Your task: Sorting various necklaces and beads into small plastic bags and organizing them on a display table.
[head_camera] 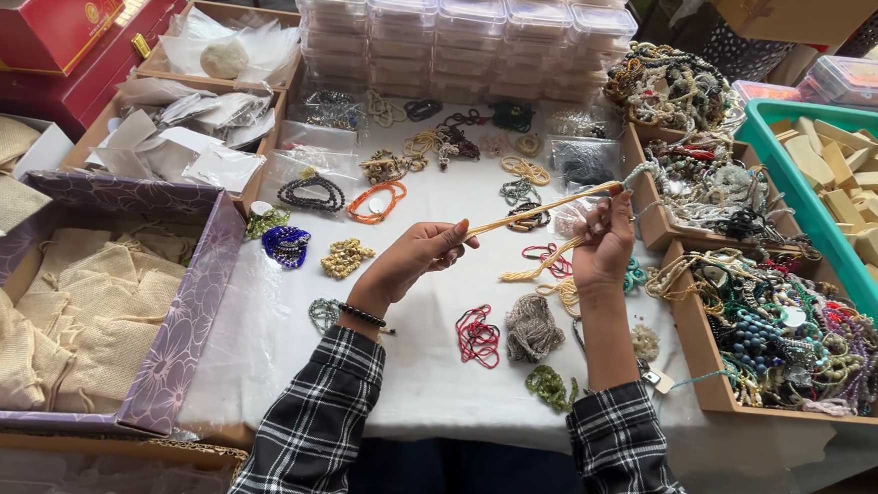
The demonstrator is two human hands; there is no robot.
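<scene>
While the purple box (178,364) on the left is stuffed with burlap pouches (84,329) and the wooden tray (698,371) on the right is heaped with mixed beads, the yellow bead strand (546,209) is pulled taut over the white table (264,338), long axis slanting up to the right. Left hand (421,253) pinches its lower end, right hand (605,241) grips higher up.

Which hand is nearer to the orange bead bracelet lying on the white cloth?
The left. The left hand is just right of and below the orange bead bracelet, not touching it. The right hand is much farther right, holding the stretched yellow bead strand.
</scene>
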